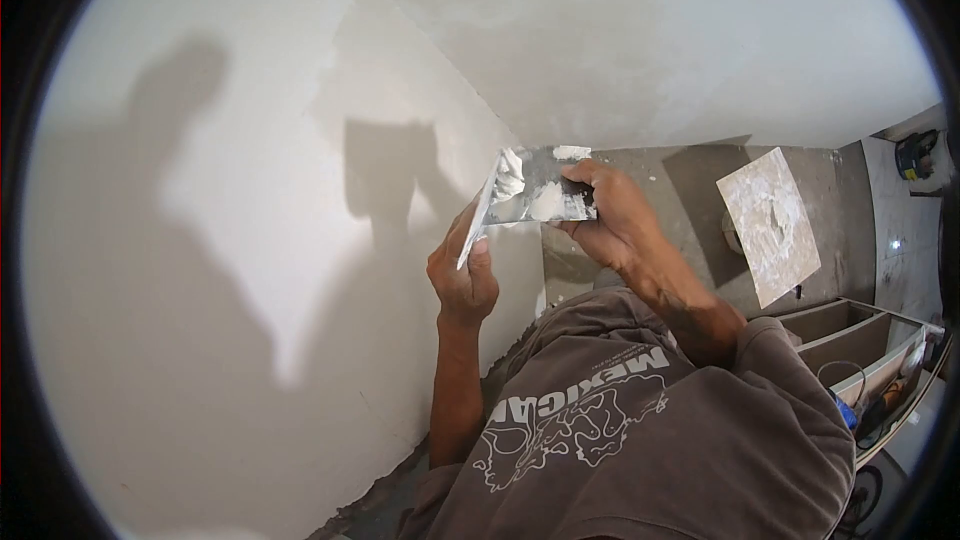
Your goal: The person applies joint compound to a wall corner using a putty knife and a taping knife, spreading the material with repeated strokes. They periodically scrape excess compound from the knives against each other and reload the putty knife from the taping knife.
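My right hand (612, 218) is closed on a wide metal putty knife (522, 204), its thumb on top of the blade. White filler is smeared over that blade in patches. My left hand (463, 275) grips a second flat plastering blade (478, 218), seen almost edge-on and tilted upright; its handle is hidden. A lump of white filler (510, 175) lies where the two blades meet. Both tools are held in front of the wall corner.
A pale wall (250, 270) stands close on the left, another wall (640, 50) ahead. On the floor to the right is a filler-smeared square board (770, 225). Further right are an open shelf frame (850, 350) with tools and a dark object (915, 155).
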{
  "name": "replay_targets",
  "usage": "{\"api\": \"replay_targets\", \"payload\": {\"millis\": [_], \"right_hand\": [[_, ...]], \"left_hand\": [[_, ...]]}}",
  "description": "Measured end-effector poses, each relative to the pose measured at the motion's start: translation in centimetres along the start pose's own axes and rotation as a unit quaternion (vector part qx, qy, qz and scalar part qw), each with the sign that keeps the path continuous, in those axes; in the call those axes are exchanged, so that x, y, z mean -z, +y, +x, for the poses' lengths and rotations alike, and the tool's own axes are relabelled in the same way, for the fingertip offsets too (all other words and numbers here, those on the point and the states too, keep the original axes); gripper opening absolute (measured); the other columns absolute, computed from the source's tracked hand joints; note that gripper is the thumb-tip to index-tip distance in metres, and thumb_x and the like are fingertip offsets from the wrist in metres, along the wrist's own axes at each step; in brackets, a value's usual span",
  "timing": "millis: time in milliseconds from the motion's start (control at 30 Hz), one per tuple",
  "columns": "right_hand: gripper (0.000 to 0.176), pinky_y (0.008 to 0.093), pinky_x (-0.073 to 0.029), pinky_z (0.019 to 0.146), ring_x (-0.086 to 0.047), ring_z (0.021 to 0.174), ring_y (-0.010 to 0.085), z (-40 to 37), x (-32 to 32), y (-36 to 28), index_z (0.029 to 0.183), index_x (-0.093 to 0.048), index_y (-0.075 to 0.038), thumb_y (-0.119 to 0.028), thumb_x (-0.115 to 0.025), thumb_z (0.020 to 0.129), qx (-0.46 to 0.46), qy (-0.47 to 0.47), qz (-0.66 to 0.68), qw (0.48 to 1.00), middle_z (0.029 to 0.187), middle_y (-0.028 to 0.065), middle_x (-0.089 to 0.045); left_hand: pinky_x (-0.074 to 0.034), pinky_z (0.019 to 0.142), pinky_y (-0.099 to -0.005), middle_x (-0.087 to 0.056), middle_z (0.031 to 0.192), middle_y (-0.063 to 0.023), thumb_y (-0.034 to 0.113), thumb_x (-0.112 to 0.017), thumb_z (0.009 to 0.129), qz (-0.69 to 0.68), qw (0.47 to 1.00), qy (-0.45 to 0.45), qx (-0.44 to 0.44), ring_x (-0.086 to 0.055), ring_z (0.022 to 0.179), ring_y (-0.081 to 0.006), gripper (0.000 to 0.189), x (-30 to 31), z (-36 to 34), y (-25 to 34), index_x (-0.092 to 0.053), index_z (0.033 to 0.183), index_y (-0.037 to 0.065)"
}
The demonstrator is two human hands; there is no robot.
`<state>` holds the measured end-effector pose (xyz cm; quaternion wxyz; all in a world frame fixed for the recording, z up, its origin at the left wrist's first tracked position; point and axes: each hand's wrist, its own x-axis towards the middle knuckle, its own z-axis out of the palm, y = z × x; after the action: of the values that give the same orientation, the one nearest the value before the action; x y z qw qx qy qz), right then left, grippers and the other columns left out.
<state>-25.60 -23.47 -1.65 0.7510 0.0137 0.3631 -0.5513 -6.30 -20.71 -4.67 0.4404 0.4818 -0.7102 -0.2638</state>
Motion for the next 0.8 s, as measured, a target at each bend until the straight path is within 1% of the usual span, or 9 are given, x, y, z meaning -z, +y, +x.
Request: {"api": "replay_targets", "payload": {"millis": [100, 200, 267, 367, 500, 533, 633, 733, 800], "right_hand": [[0.017, 0.0411, -0.053, 0.071, -0.062, 0.08, 0.0239, 0.2, 0.2, -0.1, 0.104, -0.053, 0.005, -0.006, -0.048, 0.093, -0.005, -0.002, -0.006, 1.0, 0.096, 0.0136, -0.06], [0.015, 0.0402, -0.053, 0.07, -0.062, 0.079, 0.0225, 0.2, 0.3, -0.3, 0.102, -0.055, 0.005, -0.006, -0.049, 0.093, -0.01, 0.008, -0.018, 1.0, 0.093, 0.0126, -0.06], [0.014, 0.039, -0.054, 0.069, -0.062, 0.077, 0.0213, 0.2, 0.7, -0.4, 0.1, -0.055, 0.004, -0.006, -0.05, 0.093, -0.007, 0.006, -0.024, 1.0, 0.091, 0.0119, -0.06], [0.012, 0.0362, -0.056, 0.066, -0.063, 0.073, 0.0196, -0.2, 1.1, -0.5, 0.098, -0.056, 0.004, -0.006, -0.052, 0.091, 0.0, -0.007, -0.034, 0.999, 0.089, 0.0107, -0.061], [0.012, 0.0333, -0.057, 0.062, -0.065, 0.069, 0.0186, -1.2, 0.5, -0.8, 0.097, -0.056, 0.004, -0.005, -0.054, 0.089, 0.004, 0.005, -0.054, 0.999, 0.085, 0.0098, -0.061], [0.012, 0.0329, -0.058, 0.061, -0.065, 0.068, 0.0186, -1.1, 0.4, -0.7, 0.097, -0.056, 0.004, -0.005, -0.054, 0.089, 0.009, 0.009, -0.058, 0.998, 0.085, 0.0096, -0.061], [0.012, 0.0334, -0.058, 0.062, -0.066, 0.069, 0.0183, -1.2, 0.7, -0.5, 0.097, -0.056, 0.003, -0.005, -0.054, 0.089, 0.023, -0.007, -0.092, 0.995, 0.084, 0.0098, -0.061], [0.018, 0.0356, -0.059, 0.067, -0.067, 0.077, 0.0206, -0.7, 1.4, -0.5, 0.103, -0.053, 0.006, -0.006, -0.051, 0.091, -0.001, -0.008, -0.107, 0.994, 0.092, 0.0127, -0.061], [0.018, 0.0356, -0.059, 0.065, -0.067, 0.075, 0.02, -1.5, 0.6, -0.8, 0.103, -0.053, 0.006, -0.007, -0.052, 0.091, -0.003, 0.0, -0.105, 0.994, 0.091, 0.0122, -0.061]], "left_hand": [[-0.05, 0.094, -0.0374, -0.063, 0.123, -0.0214, 0.009, -0.043, 0.092, 0.004, 1.0, -0.01, 0.0, -0.062, 0.115, -0.0326, 0.04, 0.0, -0.4, -0.9, -0.056, 0.128, -0.004], [-0.051, 0.093, -0.0385, -0.06, 0.127, -0.0201, 0.004, -0.047, 0.089, 0.021, 0.998, -0.04, -0.05, -0.061, 0.116, -0.0334, 0.044, 0.4, 0.2, -0.1, -0.052, 0.133, 0.0], [-0.053, 0.092, -0.0385, -0.058, 0.131, -0.0187, -0.001, -0.051, 0.086, 0.038, 0.993, -0.053, -0.096, -0.061, 0.116, -0.0333, 0.051, 0.6, 0.6, 0.5, -0.049, 0.136, 0.003], [-0.055, 0.088, -0.0372, -0.054, 0.136, -0.017, -0.009, -0.056, 0.079, 0.048, 0.992, -0.059, -0.098, -0.061, 0.115, -0.0328, 0.063, 0.4, 0.0, 1.0, -0.046, 0.139, 0.006], [-0.056, 0.087, -0.0348, -0.054, 0.136, -0.0156, -0.011, -0.063, 0.074, 0.074, 0.99, -0.04, -0.116, -0.06, 0.116, -0.0311, 0.062, -0.1, -0.2, 2.3, -0.054, 0.133, 0.007], [-0.056, 0.088, -0.0351, -0.054, 0.137, -0.015, -0.013, -0.066, 0.069, 0.074, 0.989, -0.027, -0.123, -0.06, 0.117, -0.0306, 0.065, -0.3, -0.2, 2.3, -0.057, 0.13, 0.007], [-0.055, 0.089, -0.0355, -0.054, 0.137, -0.0152, -0.015, -0.067, 0.065, 0.084, 0.989, -0.026, -0.116, -0.059, 0.118, -0.0309, 0.07, -0.4, -0.3, 2.3, -0.056, 0.131, 0.007], [-0.055, 0.091, -0.0363, -0.053, 0.137, -0.015, -0.015, -0.064, 0.067, 0.092, 0.991, -0.04, -0.092, -0.058, 0.119, -0.0319, 0.071, -0.6, 0.0, 1.1, -0.054, 0.133, 0.008], [-0.054, 0.092, -0.0367, -0.053, 0.138, -0.0148, -0.016, -0.062, 0.067, 0.081, 0.993, -0.042, -0.074, -0.057, 0.12, -0.0325, 0.074, -0.8, -0.1, 0.1, -0.051, 0.136, 0.009]]}}
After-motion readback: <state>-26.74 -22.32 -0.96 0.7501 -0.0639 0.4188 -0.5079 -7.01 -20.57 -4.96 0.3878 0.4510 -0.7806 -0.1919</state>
